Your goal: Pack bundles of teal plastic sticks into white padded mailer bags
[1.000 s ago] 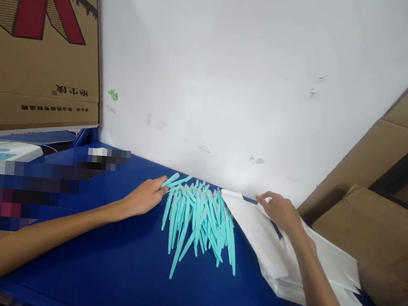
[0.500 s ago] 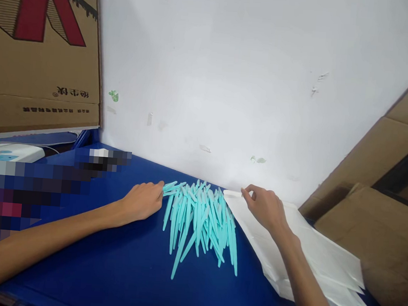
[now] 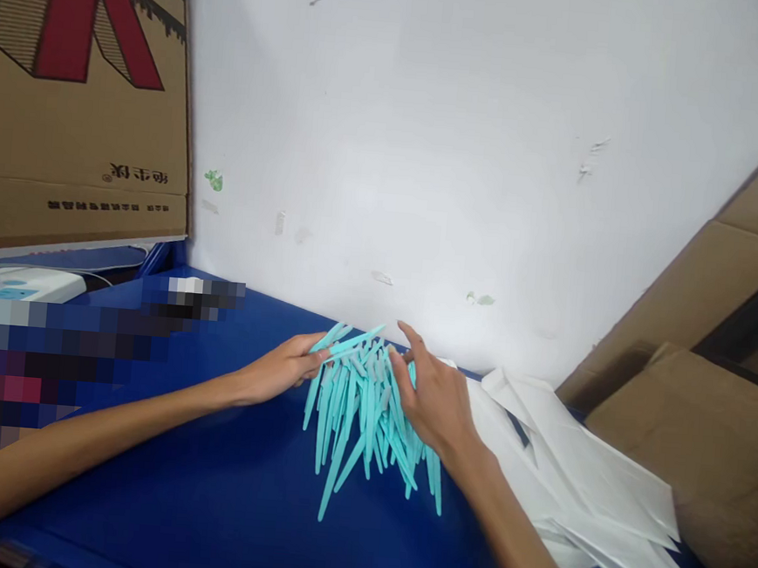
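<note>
against the scuffed white wall, the smooth blue table carries flat, creased, papery white bags and, left of them, a pile of slim, tapering teal sticks, plastic by the look. the right hand is at the pile's right side, thumb and index finger parted, nothing visible between them. the left hand pinches a few loose sticks by the pile's far left. gathering sticks seems the step in hand; taking more calls for narrowing the right fingertips.
</note>
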The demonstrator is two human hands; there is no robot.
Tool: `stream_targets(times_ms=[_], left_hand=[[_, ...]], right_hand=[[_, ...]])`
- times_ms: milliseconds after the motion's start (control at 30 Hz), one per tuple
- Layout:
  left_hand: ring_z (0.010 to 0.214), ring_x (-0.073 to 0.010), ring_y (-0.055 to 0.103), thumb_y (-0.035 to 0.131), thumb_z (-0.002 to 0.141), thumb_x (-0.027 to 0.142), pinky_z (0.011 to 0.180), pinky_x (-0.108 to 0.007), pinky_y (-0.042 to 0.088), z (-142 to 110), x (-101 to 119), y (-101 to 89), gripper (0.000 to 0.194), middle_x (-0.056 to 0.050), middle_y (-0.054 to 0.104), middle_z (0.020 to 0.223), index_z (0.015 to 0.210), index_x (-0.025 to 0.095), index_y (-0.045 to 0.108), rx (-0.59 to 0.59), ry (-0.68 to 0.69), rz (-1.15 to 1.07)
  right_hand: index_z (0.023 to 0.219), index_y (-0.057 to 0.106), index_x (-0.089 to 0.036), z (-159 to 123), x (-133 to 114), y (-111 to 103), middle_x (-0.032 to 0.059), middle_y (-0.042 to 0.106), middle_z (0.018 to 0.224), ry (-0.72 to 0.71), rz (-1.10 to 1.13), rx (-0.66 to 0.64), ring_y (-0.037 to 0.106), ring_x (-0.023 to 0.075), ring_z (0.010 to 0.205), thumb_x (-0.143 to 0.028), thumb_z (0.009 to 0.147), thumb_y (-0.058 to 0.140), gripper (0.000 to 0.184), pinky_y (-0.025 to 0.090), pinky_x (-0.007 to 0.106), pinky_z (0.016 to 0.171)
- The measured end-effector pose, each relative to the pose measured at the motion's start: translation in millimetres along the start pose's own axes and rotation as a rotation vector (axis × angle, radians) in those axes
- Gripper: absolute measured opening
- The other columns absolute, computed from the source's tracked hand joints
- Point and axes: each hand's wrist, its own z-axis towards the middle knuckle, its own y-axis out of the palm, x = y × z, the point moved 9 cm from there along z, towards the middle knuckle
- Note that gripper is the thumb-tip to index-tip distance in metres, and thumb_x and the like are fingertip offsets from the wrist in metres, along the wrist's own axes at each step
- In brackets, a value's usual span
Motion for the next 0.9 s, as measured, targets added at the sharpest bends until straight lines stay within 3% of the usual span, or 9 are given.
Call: stream_targets(times_ms=[100,200,333,433,500,667,800,900], left_hand=[[0.055,-0.0094,0.024,0.05,0.091,0.052,0.049,-0.023,0.023,-5.3,0.6,14.5,0.033,0.007,0.028,0.067,0.098,0.02,0.049,-0.092,-0.038,-0.118],[0.055,-0.0094,0.023,0.049,0.092,0.052,0.049,-0.024,0.023,-10.2,2.7,21.3,0.033,0.007,0.027,0.066,0.094,0.019,0.05,-0.128,-0.05,-0.124],[0.058,-0.0114,0.033,0.039,0.094,0.059,0.053,-0.025,0.029,-10.5,11.3,3.6,0.044,0.003,0.038,0.068,0.088,0.018,0.055,0.024,0.01,0.106],[0.064,-0.016,0.046,0.037,0.093,0.06,0.059,-0.027,0.034,-8.7,11.4,-19.6,0.047,-0.002,0.052,0.075,0.088,0.019,0.058,0.204,0.01,0.414],[0.065,-0.0199,0.052,0.037,0.092,0.058,0.059,-0.029,0.034,-6.4,0.7,-29.1,0.045,-0.004,0.058,0.075,0.089,0.02,0.059,0.251,-0.065,0.615],[0.074,-0.029,0.064,0.045,0.085,0.059,0.061,-0.033,0.039,-2.1,-32.6,-28.8,0.043,-0.01,0.069,0.083,0.099,0.021,0.061,0.173,-0.22,0.832],[0.087,-0.0349,0.066,0.048,0.082,0.061,0.065,-0.037,0.044,-3.8,-37.7,-27.8,0.054,-0.015,0.071,0.096,0.113,0.019,0.061,0.17,-0.268,0.872],[0.086,-0.0349,0.067,0.049,0.081,0.056,0.065,-0.038,0.045,-5.6,-36.0,-27.5,0.053,-0.016,0.072,0.094,0.116,0.018,0.06,0.153,-0.298,0.887]], right_hand=[[0.144,0.045,-0.028,-2.9,-10.6,9.5,0.0053,0.073,0.106,0.005,0.176,-0.023,0.069,0.0223,0.077,-0.048,0.102,0.035,0.048,0.045,0.031,0.067],[0.12,0.063,-0.03,-3.2,-6.1,14.4,0.001,0.074,0.098,0.102,0.425,-0.021,0.067,0.0173,0.062,-0.049,0.1,0.041,0.036,0.047,0.029,0.064],[0.098,0.068,-0.024,-3.6,15.1,5.7,0.0014,0.073,0.086,0.283,0.671,0.102,0.065,0.0156,0.054,-0.054,0.093,0.053,0.034,0.043,0.026,0.051],[0.105,0.066,-0.021,-6.4,35.7,-6.5,0.004,0.072,0.085,0.377,0.706,0.238,0.065,0.0165,0.057,-0.054,0.091,0.054,0.038,0.041,0.025,0.048],[0.11,0.065,-0.021,-7.9,46.7,-10.0,0.0046,0.07,0.085,0.411,0.717,0.288,0.065,0.0165,0.058,-0.054,0.092,0.053,0.04,0.04,0.025,0.046],[0.113,0.064,-0.021,-8.1,54.9,-7.4,0.0039,0.066,0.088,0.424,0.726,0.303,0.062,0.0143,0.055,-0.051,0.092,0.05,0.04,0.04,0.024,0.044],[0.114,0.063,-0.022,-7.6,44.4,-6.1,0.0013,0.064,0.084,0.403,0.72,0.272,0.061,0.0139,0.053,-0.048,0.093,0.049,0.036,0.043,0.025,0.047],[0.114,0.063,-0.024,-8.1,33.9,-6.9,-0.0004,0.061,0.082,0.389,0.728,0.251,0.06,0.0134,0.053,-0.047,0.094,0.048,0.034,0.043,0.025,0.048]])
